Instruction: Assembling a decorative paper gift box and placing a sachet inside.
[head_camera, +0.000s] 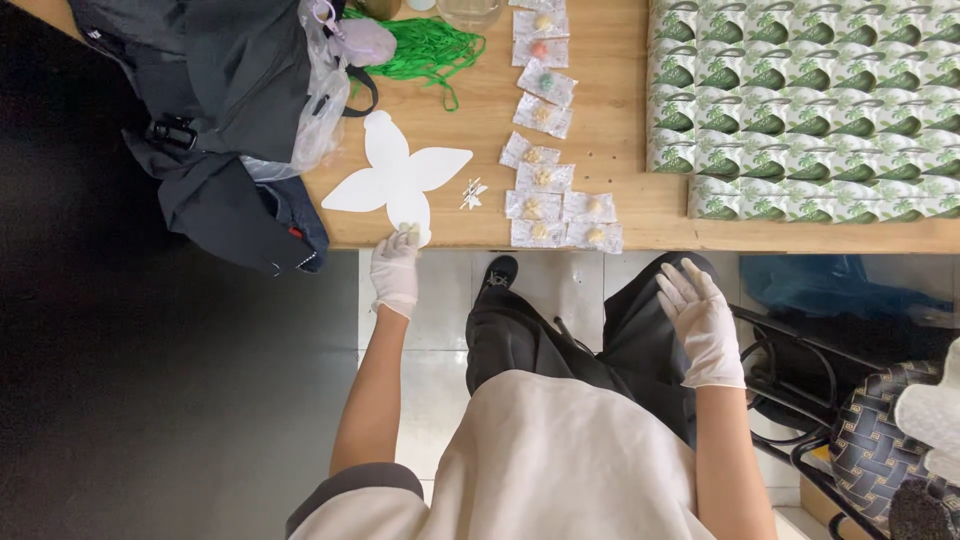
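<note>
Petal-shaped white card (398, 175): gloved left hand (395, 270) fingers pinch its lower lobe; right hand (700, 320) fingers spread.

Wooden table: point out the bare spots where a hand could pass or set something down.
On the wooden table, bare strips lie between the small sachets and the green-printed boxes, and between the white petal cutout and the sachets. Crowded: the dark bag, green cords.

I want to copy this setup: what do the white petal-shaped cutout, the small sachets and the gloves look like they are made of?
White petal-shaped cutout: probably thin card or paper, flat and matte, with clean cut edges.
Small sachets: clear, crinkly plastic film, glossy, each showing a small piece inside.
Gloves on the left hand and right hand: thin white latex or similar, snug and slightly wrinkled.
Table: light wood grain, possibly laminate.
</note>
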